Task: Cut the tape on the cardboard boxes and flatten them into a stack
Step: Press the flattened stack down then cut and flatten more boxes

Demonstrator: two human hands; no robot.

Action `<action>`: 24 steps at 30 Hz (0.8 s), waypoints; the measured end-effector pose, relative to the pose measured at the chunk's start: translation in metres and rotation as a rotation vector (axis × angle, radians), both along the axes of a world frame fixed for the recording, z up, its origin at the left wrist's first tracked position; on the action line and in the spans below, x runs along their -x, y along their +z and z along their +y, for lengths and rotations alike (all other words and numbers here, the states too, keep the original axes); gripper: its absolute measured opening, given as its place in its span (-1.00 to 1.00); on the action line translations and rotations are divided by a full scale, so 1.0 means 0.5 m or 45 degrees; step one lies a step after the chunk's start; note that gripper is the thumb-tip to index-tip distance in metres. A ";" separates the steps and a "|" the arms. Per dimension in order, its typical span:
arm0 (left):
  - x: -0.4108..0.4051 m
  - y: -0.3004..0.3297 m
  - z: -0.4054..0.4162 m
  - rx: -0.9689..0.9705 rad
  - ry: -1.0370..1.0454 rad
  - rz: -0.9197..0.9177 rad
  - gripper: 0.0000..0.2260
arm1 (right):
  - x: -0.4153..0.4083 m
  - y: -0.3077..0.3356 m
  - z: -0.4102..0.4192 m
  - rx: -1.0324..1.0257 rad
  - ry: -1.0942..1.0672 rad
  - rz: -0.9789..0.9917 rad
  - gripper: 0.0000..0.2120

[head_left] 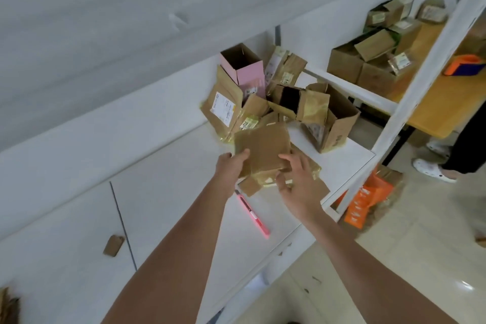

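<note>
Hands: both reached forward in the head view; left hand (231,163) gripped the left edge of a flattened brown cardboard piece (263,147), thumb on top, and right hand (294,181) held its right lower edge with curled fingers.
Held piece: it sat low over a small stack of flattened brown cardboard (302,181) on the white bench (184,192), seemingly about to be laid on it.
Cutter: a pink utility knife (252,214) lay on the bench just beside the stack, under the left forearm, untouched.
Boxes left: an open pink cardboard box (247,68) and several brown taped boxes (289,102) crowded together beyond the stack.
Risk: the stack lay near the bench's front edge, so an off-centre drop would likely tip sheets toward the floor; a lowering left forearm could nudge the knife; whether its blade was out could not be told.
Room: bare bench spread to the left; on the right a white rack post (410,102) and the bench edge closed in, and the box pile blocked forward.
</note>
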State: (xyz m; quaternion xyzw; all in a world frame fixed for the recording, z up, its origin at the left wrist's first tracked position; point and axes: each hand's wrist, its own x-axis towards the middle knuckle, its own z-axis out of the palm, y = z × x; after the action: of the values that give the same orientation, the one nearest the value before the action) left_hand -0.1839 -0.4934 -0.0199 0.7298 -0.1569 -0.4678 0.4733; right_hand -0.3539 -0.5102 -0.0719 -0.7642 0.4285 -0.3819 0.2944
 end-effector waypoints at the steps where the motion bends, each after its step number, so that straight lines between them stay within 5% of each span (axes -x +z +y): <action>1: -0.008 -0.007 0.008 0.003 0.083 0.046 -0.61 | -0.003 0.003 0.009 -0.019 0.061 -0.035 -0.62; 5: -0.060 -0.026 0.077 0.056 0.232 0.217 -0.86 | -0.026 0.025 0.038 -0.392 0.179 -0.288 -0.41; 11: -0.118 -0.072 0.222 0.064 0.460 0.378 -0.81 | -0.095 0.066 0.078 -1.117 0.453 -0.340 -0.30; 16: -0.128 -0.130 0.325 -0.219 0.523 0.015 -0.89 | -0.176 0.065 0.128 -0.727 0.578 0.340 -0.19; 21: -0.126 -0.140 0.390 -0.395 0.543 0.199 -0.81 | -0.226 0.058 0.162 -0.411 0.739 0.783 -0.16; 24: -0.136 -0.135 0.397 -0.483 0.631 -0.266 -0.73 | -0.217 0.045 0.161 -0.278 0.789 0.824 -0.16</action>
State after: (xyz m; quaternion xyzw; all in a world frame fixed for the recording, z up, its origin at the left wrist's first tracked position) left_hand -0.1160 -0.2947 -0.0875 0.8651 0.0678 -0.2816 0.4096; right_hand -0.2455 -0.4296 -0.0494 -0.9006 0.2876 0.0299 0.3245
